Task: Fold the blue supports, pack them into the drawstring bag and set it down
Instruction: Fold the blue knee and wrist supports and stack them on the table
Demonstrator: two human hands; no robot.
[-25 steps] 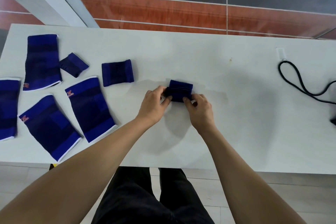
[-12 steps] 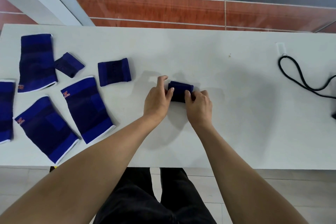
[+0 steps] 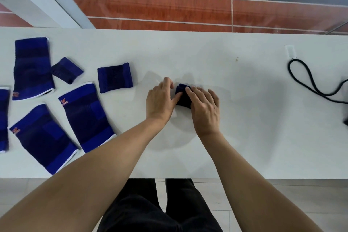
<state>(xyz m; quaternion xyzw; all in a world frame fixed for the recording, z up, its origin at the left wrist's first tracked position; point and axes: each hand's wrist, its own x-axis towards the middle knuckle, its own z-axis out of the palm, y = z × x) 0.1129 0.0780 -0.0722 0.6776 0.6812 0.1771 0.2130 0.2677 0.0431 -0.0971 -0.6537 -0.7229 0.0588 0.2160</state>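
Observation:
A small folded blue support point(image 3: 182, 96) lies at the middle of the white table point(image 3: 244, 118). My left hand point(image 3: 160, 100) touches its left edge with the thumb, fingers spread. My right hand point(image 3: 204, 107) lies flat on its right part and presses it down, covering most of it. To the left lie a square blue wrist support point(image 3: 114, 77), a smaller folded blue piece point(image 3: 66, 70) and several long blue supports with white ends point(image 3: 86, 117), point(image 3: 32, 68), point(image 3: 42, 137). At the right edge a black drawstring cord point(image 3: 308, 83) loops on the table; the bag itself is mostly out of frame.
A small white clip point(image 3: 290, 52) lies near the cord's far end. The table's near edge runs just in front of my legs. Beyond the far edge is a tiled floor and a white beam at the upper left.
The small support has been folded narrower. My right hand went from pinching its edge to lying flat on top of it, and my left hand opened beside it.

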